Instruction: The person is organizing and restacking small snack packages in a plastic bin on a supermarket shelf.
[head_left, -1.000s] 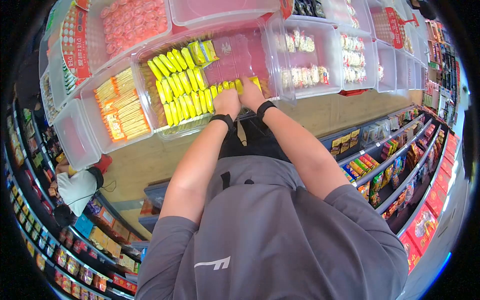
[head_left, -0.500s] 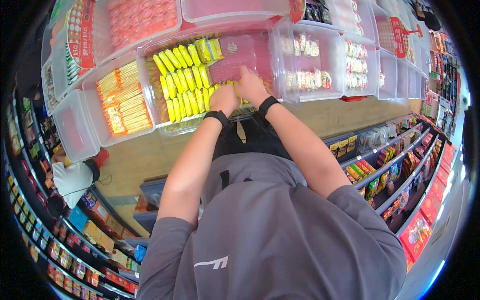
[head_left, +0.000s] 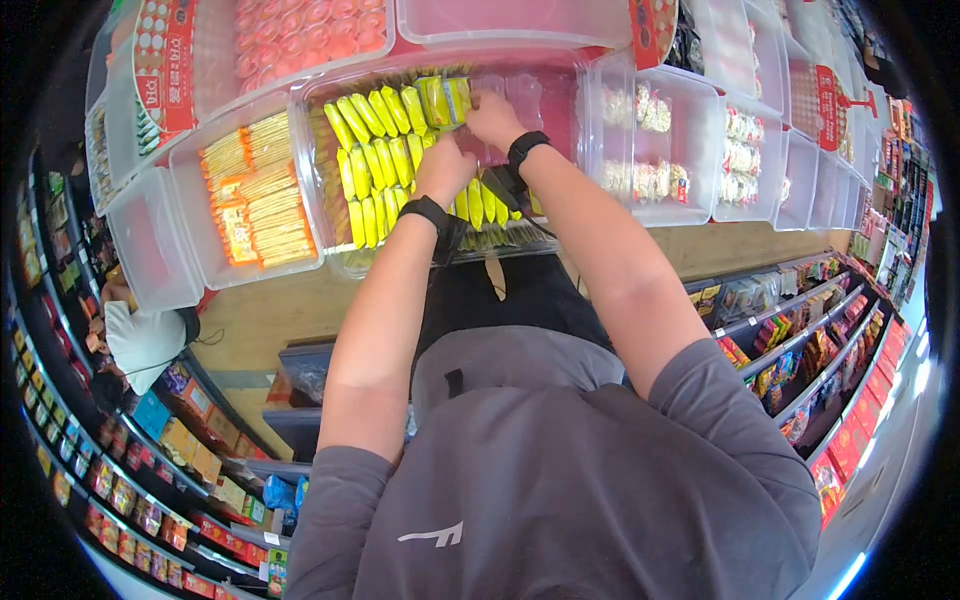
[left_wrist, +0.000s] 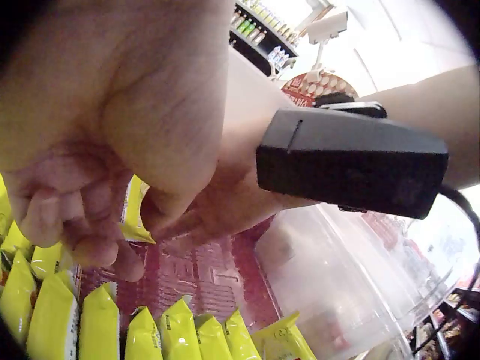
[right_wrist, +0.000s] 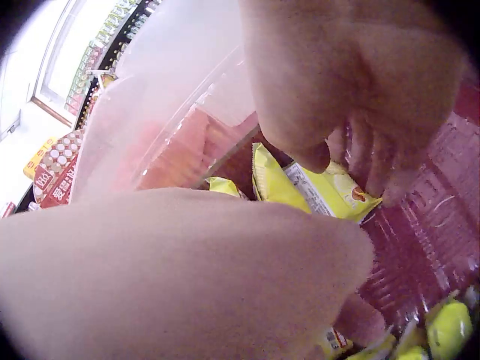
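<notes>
My right hand (head_left: pixel 492 122) is at the far part of the clear tub with a pinkish-red floor (head_left: pixel 558 115). Its thumb and fingers grip the end of a yellow snack packet (right_wrist: pixel 341 193), which lies flat beside the back row. My left hand (head_left: pixel 445 170) hangs lower and to the left, close over rows of upright yellow packets (head_left: pixel 378 160). Its fingers (left_wrist: pixel 97 251) curl downward in the left wrist view, where a yellow packet (left_wrist: pixel 135 210) shows behind its thumb. I cannot tell whether the left fingers hold one. More packets (left_wrist: pixel 180 330) stand along the front edge.
A bin of orange-and-tan stick packs (head_left: pixel 258 190) adjoins the tub on the left. White wrapped snacks (head_left: pixel 650 180) fill bins on the right, and pink cups (head_left: pixel 310 35) sit behind. Stocked shelves (head_left: pixel 790 345) flank the aisle; another person (head_left: pixel 140 345) is at the left.
My right hand has moved from the front row to the back of the tub and taken hold of a packet there. The left hand has moved a little farther back from the front row.
</notes>
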